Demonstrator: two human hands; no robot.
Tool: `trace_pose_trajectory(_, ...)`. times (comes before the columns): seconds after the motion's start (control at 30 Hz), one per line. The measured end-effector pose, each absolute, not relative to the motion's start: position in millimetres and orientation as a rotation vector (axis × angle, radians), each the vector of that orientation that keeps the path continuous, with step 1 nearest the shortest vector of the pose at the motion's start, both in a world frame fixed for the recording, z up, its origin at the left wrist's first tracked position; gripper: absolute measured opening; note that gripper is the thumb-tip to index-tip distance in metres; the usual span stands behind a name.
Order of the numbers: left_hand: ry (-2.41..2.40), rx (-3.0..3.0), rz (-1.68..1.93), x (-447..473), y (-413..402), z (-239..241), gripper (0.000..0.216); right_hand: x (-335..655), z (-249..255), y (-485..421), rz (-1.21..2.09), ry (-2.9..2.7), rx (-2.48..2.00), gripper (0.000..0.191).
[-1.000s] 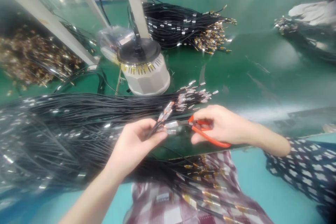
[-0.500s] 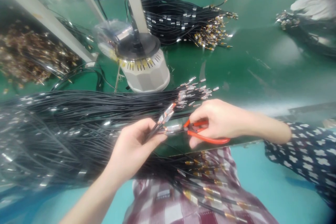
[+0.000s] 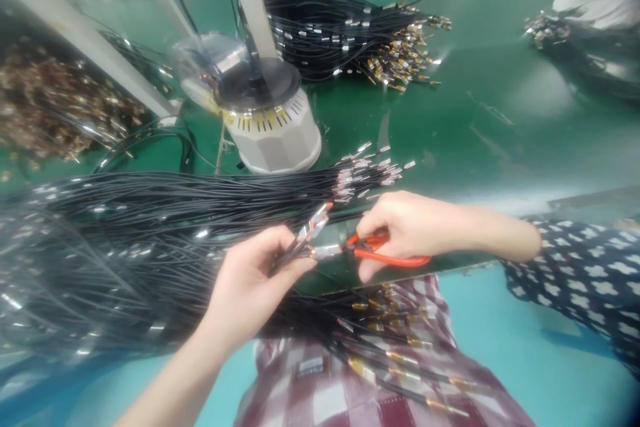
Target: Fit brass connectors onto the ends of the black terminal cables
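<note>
Several black cables with silvery tips [image 3: 315, 221] are pinched between the thumb and fingers of my left hand [image 3: 255, 273]. One silvery cable end [image 3: 327, 251] points right, toward the jaws of the red-handled pliers [image 3: 390, 258]. Those pliers sit in my right hand [image 3: 400, 220], fingers wrapped round the handles. The jaws are at the tip of that cable end; whether they bite on it is too blurred to tell. Just behind my hands lies a bundle of black cables [image 3: 250, 190] with bare silvery ends.
A white lamp-like unit with a black top [image 3: 273, 133] stands behind the bundle, near slanted white posts [image 3: 250, 0]. Farther back lies another cable pile [image 3: 330, 33]; brass-coloured parts [image 3: 60, 103] heap at left. Gold-tipped cables [image 3: 400, 373] hang over my checked apron [image 3: 325, 407].
My right hand and the pliers have shifted slightly left, closer to my left hand. The left hand keeps its hold on the cables. The whole view has moved a little.
</note>
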State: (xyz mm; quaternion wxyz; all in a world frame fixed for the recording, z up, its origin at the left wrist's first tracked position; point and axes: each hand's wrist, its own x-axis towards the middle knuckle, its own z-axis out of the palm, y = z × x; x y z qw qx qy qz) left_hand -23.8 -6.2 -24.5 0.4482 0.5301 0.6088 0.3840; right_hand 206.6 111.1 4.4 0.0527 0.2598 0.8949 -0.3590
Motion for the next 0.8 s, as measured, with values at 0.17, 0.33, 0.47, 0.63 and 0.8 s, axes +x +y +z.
trace_pose_trajectory(0.17,1.509,1.317,0.937,-25.3,-8.2,-25.5,0.011,206.5,3.3,110.6,-1.158,2.667,0.753,0.054)
trace_pose_trajectory(0.33,1.509,1.341,0.897,-25.5,-7.8,-26.6,0.011,206.6,9.3,112.0,-1.017,2.782,0.711,0.052)
trace_pose_trajectory(0.47,1.532,1.362,0.919,-24.2,-8.5,-27.0,0.011,206.8,7.8,109.7,-0.845,2.93,0.716,0.054)
trace_pose_trajectory(0.63,1.525,1.351,0.952,-24.4,-9.3,-25.8,0.01,205.3,-1.4,104.0,-1.146,2.8,0.815,0.051)
trace_pose_trajectory(0.8,1.521,1.38,0.947,-22.8,-7.8,-23.8,0.008,215.7,-16.5,107.4,-2.035,2.235,1.281,0.049)
